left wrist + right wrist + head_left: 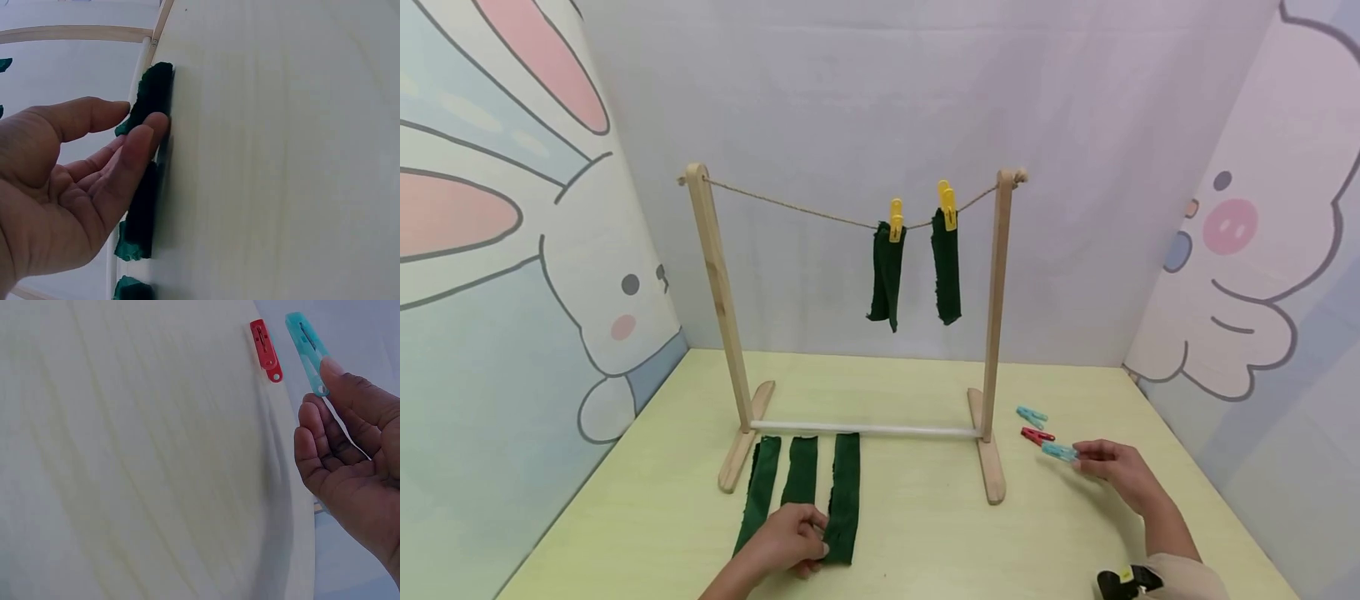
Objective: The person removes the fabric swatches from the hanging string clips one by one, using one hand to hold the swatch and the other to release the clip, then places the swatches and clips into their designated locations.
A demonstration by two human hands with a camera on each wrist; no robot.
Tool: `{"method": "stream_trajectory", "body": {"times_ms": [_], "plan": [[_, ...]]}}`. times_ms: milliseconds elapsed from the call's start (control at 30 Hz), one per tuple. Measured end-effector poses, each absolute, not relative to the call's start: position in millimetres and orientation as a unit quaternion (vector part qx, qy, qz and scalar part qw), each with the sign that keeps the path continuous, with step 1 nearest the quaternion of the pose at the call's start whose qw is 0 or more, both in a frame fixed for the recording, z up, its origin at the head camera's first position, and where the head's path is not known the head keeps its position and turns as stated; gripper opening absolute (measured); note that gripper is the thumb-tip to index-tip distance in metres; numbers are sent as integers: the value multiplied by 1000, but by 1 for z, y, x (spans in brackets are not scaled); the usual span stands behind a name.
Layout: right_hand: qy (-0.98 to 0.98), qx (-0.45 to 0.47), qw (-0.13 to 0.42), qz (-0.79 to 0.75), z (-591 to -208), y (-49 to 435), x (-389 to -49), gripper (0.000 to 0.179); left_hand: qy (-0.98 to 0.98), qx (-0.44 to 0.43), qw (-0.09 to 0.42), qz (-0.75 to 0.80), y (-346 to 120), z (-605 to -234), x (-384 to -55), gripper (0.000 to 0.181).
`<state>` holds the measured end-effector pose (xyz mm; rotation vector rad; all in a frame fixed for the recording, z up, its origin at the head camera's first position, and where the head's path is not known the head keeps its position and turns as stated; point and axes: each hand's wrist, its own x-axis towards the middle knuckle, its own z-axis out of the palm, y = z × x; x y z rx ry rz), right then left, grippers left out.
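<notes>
In the head view my left hand [790,537] lies at the near end of the rightmost of three dark green cloth strips [845,492]. Its fingertips are right at the strip's left edge, with a gap between thumb and finger; the left wrist view shows the strip [155,87] beside them. My right hand [1112,468] pinches a light blue clothespin [1059,452] by one end between thumb and fingers. A red clothespin [1036,436] lies close by it, and another light blue clothespin [1032,415] lies farther back.
Behind the strips stands a wooden frame [722,300] with a white bottom rod [865,429]. A sagging rope [790,204] spans its posts. Two green cloths [887,275] hang near the right post from yellow clothespins [896,221]. Cartoon-printed walls surround the table.
</notes>
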<state>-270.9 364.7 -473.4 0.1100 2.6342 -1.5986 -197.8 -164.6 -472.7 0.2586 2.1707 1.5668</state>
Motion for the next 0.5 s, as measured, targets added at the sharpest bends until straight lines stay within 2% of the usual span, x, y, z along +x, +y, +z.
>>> {"method": "stream_trajectory", "body": {"times_ms": [500], "plan": [[863, 32, 40, -503, -482, 365, -272, 44, 783, 121, 216, 571, -167, -456, -202, 24]]}}
